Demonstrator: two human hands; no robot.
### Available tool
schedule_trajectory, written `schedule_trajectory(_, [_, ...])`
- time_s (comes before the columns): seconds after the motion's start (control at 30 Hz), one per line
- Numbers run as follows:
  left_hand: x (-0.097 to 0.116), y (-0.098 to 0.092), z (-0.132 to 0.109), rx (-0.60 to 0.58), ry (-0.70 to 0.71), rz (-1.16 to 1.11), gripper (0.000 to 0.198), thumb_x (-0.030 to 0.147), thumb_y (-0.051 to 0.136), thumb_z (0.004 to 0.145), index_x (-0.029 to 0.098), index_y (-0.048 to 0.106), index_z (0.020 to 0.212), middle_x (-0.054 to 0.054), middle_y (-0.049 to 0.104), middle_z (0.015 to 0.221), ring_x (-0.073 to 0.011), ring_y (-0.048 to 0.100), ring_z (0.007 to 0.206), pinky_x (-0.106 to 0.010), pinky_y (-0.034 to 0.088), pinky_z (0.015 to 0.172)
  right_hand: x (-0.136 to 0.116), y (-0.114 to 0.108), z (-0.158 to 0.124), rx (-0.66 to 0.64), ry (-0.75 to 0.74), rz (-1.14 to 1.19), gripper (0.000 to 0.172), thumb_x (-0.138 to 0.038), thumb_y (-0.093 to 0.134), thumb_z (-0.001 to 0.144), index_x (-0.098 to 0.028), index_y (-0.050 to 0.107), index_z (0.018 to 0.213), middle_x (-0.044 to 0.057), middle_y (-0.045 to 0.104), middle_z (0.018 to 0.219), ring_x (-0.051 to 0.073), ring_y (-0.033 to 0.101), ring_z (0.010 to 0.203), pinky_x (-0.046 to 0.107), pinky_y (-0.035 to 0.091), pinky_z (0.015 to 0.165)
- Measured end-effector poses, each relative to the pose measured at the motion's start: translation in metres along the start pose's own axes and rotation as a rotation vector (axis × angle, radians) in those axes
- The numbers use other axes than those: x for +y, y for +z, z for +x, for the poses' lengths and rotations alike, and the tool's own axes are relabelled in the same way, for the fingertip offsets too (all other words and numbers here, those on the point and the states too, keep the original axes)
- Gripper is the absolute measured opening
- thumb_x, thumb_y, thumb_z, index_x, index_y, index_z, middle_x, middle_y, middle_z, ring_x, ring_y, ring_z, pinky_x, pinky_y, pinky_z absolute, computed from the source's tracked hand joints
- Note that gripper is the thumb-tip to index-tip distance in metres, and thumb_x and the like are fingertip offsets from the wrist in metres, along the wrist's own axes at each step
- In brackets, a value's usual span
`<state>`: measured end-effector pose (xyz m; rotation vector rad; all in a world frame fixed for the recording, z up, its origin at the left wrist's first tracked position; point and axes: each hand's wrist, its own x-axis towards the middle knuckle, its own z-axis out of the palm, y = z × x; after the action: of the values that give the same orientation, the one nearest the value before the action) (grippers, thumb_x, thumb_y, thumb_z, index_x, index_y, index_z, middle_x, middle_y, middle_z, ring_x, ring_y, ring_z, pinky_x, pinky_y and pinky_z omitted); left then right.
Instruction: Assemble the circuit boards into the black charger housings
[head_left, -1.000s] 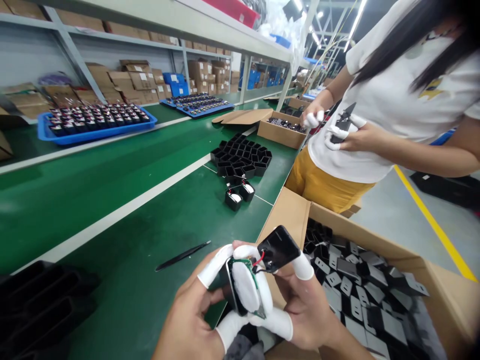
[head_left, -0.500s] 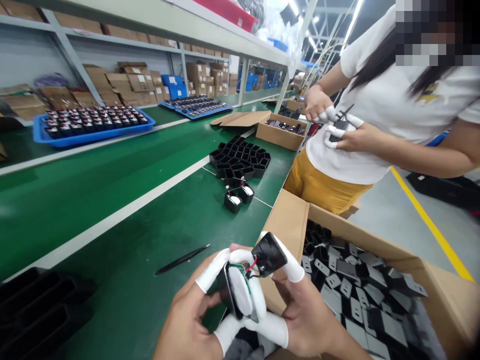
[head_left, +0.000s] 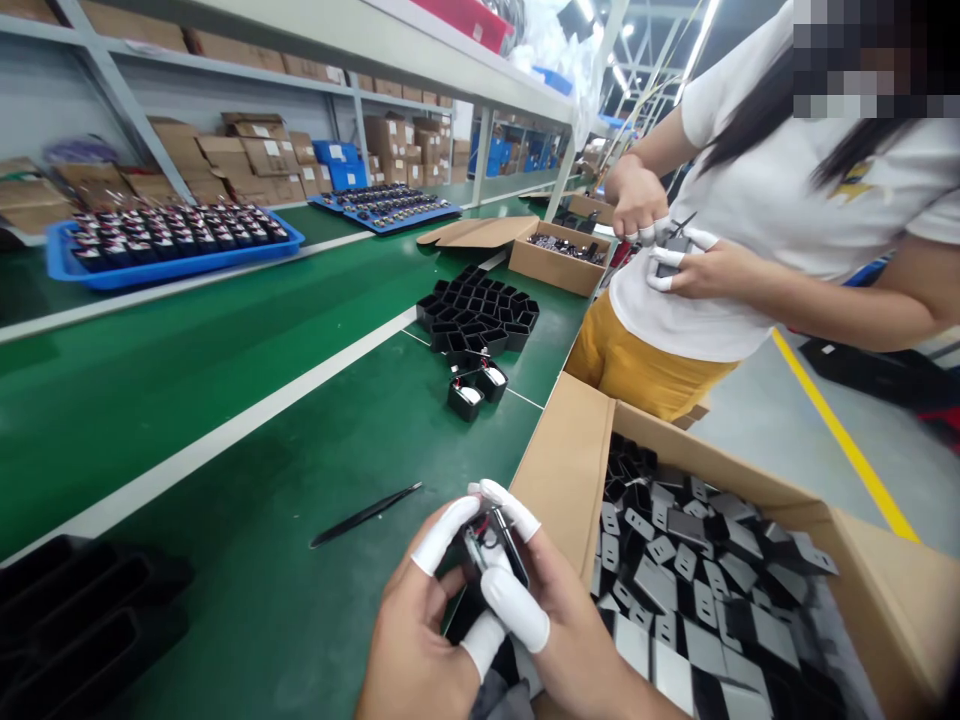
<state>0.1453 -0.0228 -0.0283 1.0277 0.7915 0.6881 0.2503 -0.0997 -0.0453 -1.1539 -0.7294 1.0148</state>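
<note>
Small black unit (head_left: pixel 493 540) — held up just left of the open carton (head_left: pixel 561 465), btwn both hands. Key relation: it's right inside the fingertips, long axis approx. up-and-down in view, top leaning a bit left; L hand (head_left: pixel 424 615) on its left side, R hand (head_left: pixel 566 620) on its right, neither clearly nearer. Fingers of both closed in to the unit's width, w/ white cots (head_left: pixel 516 612) pressed on it; R thumb lies across the front.

Hidden: most of the unit's lower end and back, behind thumbs and cots. Inside shows pale stuff plus a dab of red, prob. wire — too small to be sure. Can't tell if the halves meet.

Further left of carton: tweezers (head_left: pixel 366 514) flat on the green bench (head_left: pixel 262 470). Beyond carton's far left corner: two filled housings (head_left: pixel 476 390), then a cluster of black shells (head_left: pixel 480 310). Dark parts well left of carton are blurred, cut off by frame.
</note>
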Motion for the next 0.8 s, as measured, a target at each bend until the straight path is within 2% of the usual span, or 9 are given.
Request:
schedule_trajectory(0.1, [-0.015,-0.004,0.002,0.021,0.057,0.088,0.065,0.025,0.084,0.065,0.018,0.063,0.126,-0.013,0.069,0.131,-0.0309,0.068,0.118,-0.032,0.060,0.095,-0.002,0.002,0.002,0.020,0.031,0.102,0.059,-0.049,0.068,0.090,-0.033,0.052,0.144,0.006,0.054,0.151,0.025,0.049,0.141,0.042,0.038,0.118])
schedule_trajectory(0.17, [-0.024,-0.011,0.005,0.000,0.133,0.186,0.064,0.024,0.081,0.066,0.018,0.063,0.127,-0.012,0.068,0.132,-0.0319,0.064,0.123,-0.035,0.056,0.103,-0.005,0.006,0.005,0.056,0.107,0.129,0.063,-0.053,0.071,0.087,-0.029,0.054,0.143,0.009,0.061,0.143,0.028,0.057,0.133,0.045,0.044,0.113])
schedule_trajectory(0.27, [-0.032,-0.020,0.010,-0.078,0.245,0.319,0.060,0.022,0.075,0.073,0.019,0.061,0.132,-0.013,0.064,0.138,-0.0324,0.061,0.127,-0.040,0.053,0.107,-0.008,0.016,0.011,0.094,0.192,0.209,0.072,-0.057,0.077,0.080,-0.021,0.058,0.139,0.012,0.076,0.114,0.029,0.073,0.105,0.046,0.056,0.095])
schedule_trajectory(0.33, [-0.034,-0.024,0.013,-0.096,0.298,0.371,0.059,0.022,0.071,0.079,0.020,0.058,0.136,-0.012,0.062,0.140,-0.0310,0.062,0.127,-0.039,0.054,0.106,-0.007,0.019,0.015,0.098,0.197,0.281,0.071,-0.059,0.078,0.077,-0.016,0.065,0.132,0.010,0.079,0.091,0.028,0.076,0.086,0.046,0.058,0.088])
schedule_trajectory(0.4, [-0.034,-0.027,0.015,-0.094,0.325,0.394,0.059,0.023,0.070,0.081,0.021,0.057,0.139,-0.012,0.063,0.139,-0.0297,0.063,0.125,-0.036,0.057,0.102,-0.007,0.017,0.016,0.095,0.208,0.332,0.068,-0.057,0.080,0.075,-0.016,0.068,0.127,0.008,0.077,0.080,0.025,0.075,0.076,0.044,0.059,0.083])
schedule_trajectory(0.5, [-0.033,-0.027,0.016,-0.120,0.298,0.398,0.058,0.027,0.072,0.081,0.022,0.058,0.137,-0.010,0.069,0.130,-0.0289,0.068,0.118,-0.031,0.062,0.091,-0.010,0.004,0.010,0.023,0.185,0.363,0.067,-0.061,0.074,0.080,-0.021,0.065,0.133,0.008,0.076,0.093,0.023,0.073,0.081,0.039,0.058,0.081])
schedule_trajectory(0.6, [-0.034,-0.028,0.016,-0.129,0.298,0.377,0.059,0.026,0.073,0.080,0.021,0.058,0.137,-0.010,0.070,0.129,-0.0285,0.069,0.116,-0.030,0.062,0.091,-0.012,-0.005,0.002,-0.052,0.130,0.298,0.059,-0.052,0.075,0.084,-0.027,0.062,0.136,0.006,0.074,0.109,0.021,0.070,0.097,0.034,0.055,0.087])
schedule_trajectory(0.67, [-0.034,-0.029,0.014,-0.125,0.332,0.377,0.060,0.023,0.071,0.081,0.020,0.056,0.139,-0.010,0.067,0.134,-0.0285,0.068,0.118,-0.032,0.060,0.096,-0.011,-0.003,-0.001,-0.057,0.108,0.282,0.055,-0.042,0.079,0.082,-0.030,0.064,0.134,0.005,0.074,0.106,0.019,0.070,0.095,0.033,0.054,0.087])
schedule_trajectory(0.8, [-0.029,-0.029,0.010,-0.125,0.450,0.484,0.059,0.014,0.062,0.082,0.024,0.056,0.141,-0.008,0.062,0.142,-0.0287,0.062,0.127,-0.037,0.054,0.105,-0.005,0.011,0.002,0.030,0.058,0.264,0.047,-0.042,0.081,0.081,-0.028,0.070,0.124,0.004,0.075,0.098,0.018,0.071,0.084,0.032,0.056,0.079])
